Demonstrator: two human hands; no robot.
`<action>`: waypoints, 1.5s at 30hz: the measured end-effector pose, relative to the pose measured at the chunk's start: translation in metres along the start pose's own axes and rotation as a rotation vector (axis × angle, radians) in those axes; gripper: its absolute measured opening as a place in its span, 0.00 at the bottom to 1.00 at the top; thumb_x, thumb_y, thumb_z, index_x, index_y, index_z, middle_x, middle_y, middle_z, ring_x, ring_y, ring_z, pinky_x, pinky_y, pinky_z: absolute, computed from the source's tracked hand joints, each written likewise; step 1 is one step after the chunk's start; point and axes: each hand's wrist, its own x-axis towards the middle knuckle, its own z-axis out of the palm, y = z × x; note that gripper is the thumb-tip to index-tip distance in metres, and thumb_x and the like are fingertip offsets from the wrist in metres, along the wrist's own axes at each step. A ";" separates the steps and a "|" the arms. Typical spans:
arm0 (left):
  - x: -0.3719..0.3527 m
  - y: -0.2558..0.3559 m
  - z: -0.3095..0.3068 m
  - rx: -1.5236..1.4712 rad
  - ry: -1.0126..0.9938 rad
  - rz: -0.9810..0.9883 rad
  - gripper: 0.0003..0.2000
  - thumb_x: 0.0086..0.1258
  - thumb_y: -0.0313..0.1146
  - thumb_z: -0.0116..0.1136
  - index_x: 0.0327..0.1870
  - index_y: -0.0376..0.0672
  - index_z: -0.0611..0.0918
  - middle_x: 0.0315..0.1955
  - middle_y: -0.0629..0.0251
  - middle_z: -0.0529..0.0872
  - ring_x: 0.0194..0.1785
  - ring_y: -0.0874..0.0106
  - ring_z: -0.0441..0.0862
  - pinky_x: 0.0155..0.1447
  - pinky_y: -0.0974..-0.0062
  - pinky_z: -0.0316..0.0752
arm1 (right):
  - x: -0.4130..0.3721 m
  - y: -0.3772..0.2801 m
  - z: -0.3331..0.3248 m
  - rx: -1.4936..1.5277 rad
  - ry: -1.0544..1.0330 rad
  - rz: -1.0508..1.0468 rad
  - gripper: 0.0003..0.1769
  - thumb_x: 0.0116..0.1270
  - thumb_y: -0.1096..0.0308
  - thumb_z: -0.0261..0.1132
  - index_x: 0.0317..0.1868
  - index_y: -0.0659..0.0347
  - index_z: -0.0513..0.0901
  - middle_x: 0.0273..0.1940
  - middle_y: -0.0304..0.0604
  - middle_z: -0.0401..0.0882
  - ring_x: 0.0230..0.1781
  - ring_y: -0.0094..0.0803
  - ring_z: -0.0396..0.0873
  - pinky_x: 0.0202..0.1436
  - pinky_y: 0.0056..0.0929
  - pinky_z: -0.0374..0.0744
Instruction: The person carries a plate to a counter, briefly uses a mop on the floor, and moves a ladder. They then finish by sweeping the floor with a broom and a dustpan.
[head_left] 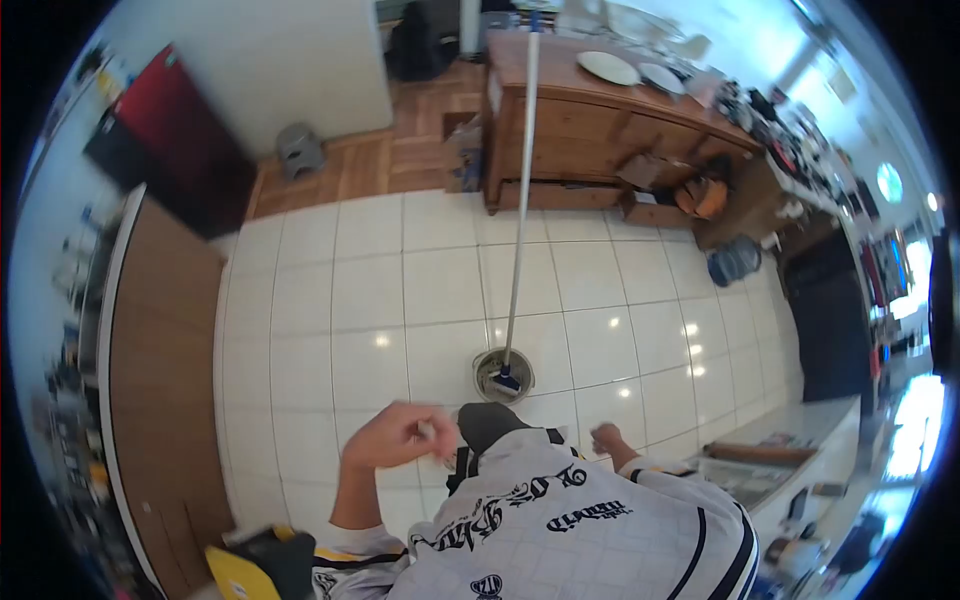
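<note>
My left hand (403, 435) is raised at the left of my body, fingers curled loosely and apart, with nothing visible in it. My right hand (606, 437) hangs lower at the right, small in view, its fingers curled; whether it holds anything is too small to tell. In front of me on the tiles stands a round bucket (481, 378) with a mop head (505, 382) in it. The long mop handle (524, 190) rises from it towards the wooden cabinet. Neither hand touches the mop or bucket.
Beyond the white tiled floor (440, 285) stands a wooden cabinet (570, 120) with plates on top. A blue water jug (735, 260) is at the right, a grey bin (300, 150) at the back left. A brown counter (165, 370) runs along the left.
</note>
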 end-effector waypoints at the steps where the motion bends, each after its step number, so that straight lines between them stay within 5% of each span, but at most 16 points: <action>1: 0.024 -0.012 -0.005 0.372 0.106 -0.034 0.08 0.64 0.27 0.58 0.42 0.38 0.78 0.34 0.61 0.81 0.39 0.70 0.80 0.44 0.75 0.75 | -0.025 0.017 0.005 -0.036 0.060 0.060 0.13 0.59 0.67 0.57 0.24 0.69 0.78 0.21 0.50 0.80 0.16 0.38 0.79 0.19 0.34 0.80; 3: 0.071 -0.033 -0.012 1.086 0.337 -0.053 0.12 0.65 0.28 0.58 0.48 0.37 0.77 0.35 0.62 0.81 0.38 0.73 0.80 0.46 0.76 0.75 | -0.067 0.011 0.007 -0.113 -0.037 0.104 0.13 0.59 0.67 0.57 0.27 0.72 0.78 0.22 0.50 0.80 0.17 0.38 0.80 0.20 0.33 0.81; 6: 0.115 -0.045 -0.060 0.117 -0.232 -0.042 0.16 0.67 0.32 0.57 0.54 0.38 0.74 0.35 0.64 0.82 0.42 0.75 0.79 0.48 0.76 0.75 | -0.061 -0.019 0.034 -0.090 -0.081 0.103 0.14 0.59 0.66 0.55 0.27 0.72 0.79 0.23 0.51 0.80 0.18 0.38 0.80 0.22 0.34 0.81; 9: 0.129 -0.083 -0.136 -0.317 -0.031 -0.211 0.16 0.68 0.34 0.55 0.54 0.37 0.74 0.37 0.64 0.82 0.43 0.74 0.79 0.49 0.75 0.75 | -0.006 -0.079 0.067 -0.121 -0.178 0.149 0.15 0.58 0.65 0.54 0.28 0.72 0.79 0.24 0.53 0.81 0.17 0.37 0.80 0.25 0.34 0.81; 12: 0.096 -0.176 -0.232 0.638 0.659 -0.192 0.18 0.67 0.36 0.55 0.55 0.38 0.73 0.37 0.61 0.82 0.40 0.72 0.80 0.46 0.78 0.73 | 0.066 -0.232 0.063 -0.420 0.095 -0.252 0.18 0.56 0.60 0.57 0.39 0.67 0.80 0.40 0.56 0.81 0.42 0.45 0.81 0.45 0.42 0.79; 14: 0.052 -0.233 -0.279 -0.237 1.174 -0.330 0.19 0.67 0.39 0.53 0.57 0.43 0.71 0.45 0.62 0.79 0.47 0.69 0.77 0.49 0.69 0.73 | 0.130 -0.361 0.046 -0.254 0.198 -0.314 0.23 0.57 0.56 0.57 0.49 0.62 0.76 0.43 0.55 0.80 0.47 0.51 0.78 0.50 0.46 0.76; 17: -0.066 -0.330 -0.300 -0.866 1.546 -0.632 0.18 0.70 0.42 0.49 0.57 0.43 0.71 0.48 0.56 0.77 0.48 0.61 0.77 0.46 0.61 0.74 | 0.218 -0.529 -0.010 0.049 0.553 -0.570 0.29 0.57 0.57 0.59 0.58 0.59 0.68 0.49 0.55 0.74 0.48 0.50 0.75 0.49 0.46 0.75; 21: -0.063 -0.281 -0.322 -0.706 1.398 -0.975 0.17 0.70 0.42 0.48 0.53 0.42 0.72 0.46 0.57 0.78 0.46 0.62 0.77 0.45 0.61 0.74 | 0.240 -0.716 -0.149 0.245 0.930 -0.582 0.33 0.54 0.60 0.64 0.58 0.63 0.65 0.52 0.57 0.70 0.49 0.55 0.72 0.48 0.46 0.75; 25: -0.040 -0.246 -0.363 -0.562 1.204 -1.023 0.16 0.70 0.42 0.48 0.50 0.40 0.74 0.43 0.57 0.79 0.44 0.62 0.78 0.44 0.61 0.75 | 0.271 -0.798 -0.204 0.285 1.102 -0.324 0.29 0.53 0.59 0.64 0.54 0.62 0.69 0.47 0.57 0.74 0.47 0.54 0.74 0.46 0.46 0.75; 28: -0.018 -0.218 -0.394 -0.461 1.087 -1.004 0.15 0.70 0.42 0.48 0.48 0.40 0.75 0.41 0.57 0.79 0.43 0.62 0.79 0.43 0.61 0.75 | 0.329 -0.805 -0.208 0.444 0.613 -0.475 0.23 0.54 0.58 0.63 0.47 0.63 0.74 0.37 0.56 0.79 0.40 0.51 0.78 0.43 0.43 0.76; 34: 0.013 -0.209 -0.489 -0.274 0.829 -0.847 0.15 0.70 0.42 0.47 0.43 0.38 0.77 0.37 0.58 0.81 0.40 0.62 0.79 0.42 0.62 0.76 | 0.182 -0.729 -0.203 0.547 0.769 -0.641 0.22 0.58 0.52 0.63 0.37 0.65 0.78 0.30 0.57 0.80 0.33 0.52 0.79 0.37 0.42 0.76; 38: 0.025 -0.243 -0.579 0.330 0.352 -0.552 0.15 0.69 0.41 0.48 0.36 0.37 0.78 0.35 0.57 0.81 0.37 0.62 0.80 0.39 0.62 0.76 | 0.030 -0.581 -0.215 0.903 0.733 -0.588 0.15 0.62 0.60 0.62 0.34 0.65 0.81 0.24 0.38 0.78 0.26 0.24 0.74 0.32 0.26 0.74; 39: 0.033 -0.256 -0.603 0.695 0.206 -0.406 0.15 0.68 0.41 0.49 0.31 0.36 0.79 0.34 0.56 0.81 0.35 0.62 0.81 0.37 0.62 0.77 | -0.035 -0.553 -0.220 1.064 0.797 -0.673 0.11 0.64 0.64 0.60 0.35 0.64 0.81 0.26 0.35 0.78 0.27 0.21 0.73 0.33 0.24 0.73; 41: 0.069 -0.265 -0.641 0.371 0.227 -0.620 0.14 0.66 0.43 0.51 0.39 0.40 0.76 0.33 0.59 0.80 0.36 0.65 0.80 0.37 0.65 0.76 | -0.183 -0.532 -0.218 1.070 1.165 -0.582 0.15 0.65 0.59 0.58 0.35 0.65 0.78 0.28 0.37 0.74 0.33 0.26 0.72 0.40 0.26 0.72; 43: 0.121 -0.272 -0.680 0.016 0.278 -0.836 0.15 0.66 0.44 0.52 0.46 0.45 0.73 0.33 0.62 0.79 0.35 0.68 0.79 0.37 0.67 0.75 | -0.297 -0.509 -0.195 1.085 1.532 -0.777 0.10 0.68 0.63 0.58 0.41 0.61 0.75 0.26 0.33 0.68 0.24 0.20 0.65 0.28 0.22 0.67; 45: 0.174 -0.254 -0.688 0.162 0.326 -0.842 0.10 0.67 0.39 0.50 0.45 0.48 0.73 0.30 0.65 0.78 0.36 0.70 0.78 0.38 0.67 0.75 | -0.414 -0.522 -0.154 1.549 1.751 -0.807 0.13 0.68 0.57 0.57 0.38 0.58 0.73 0.21 0.32 0.63 0.19 0.21 0.61 0.23 0.23 0.63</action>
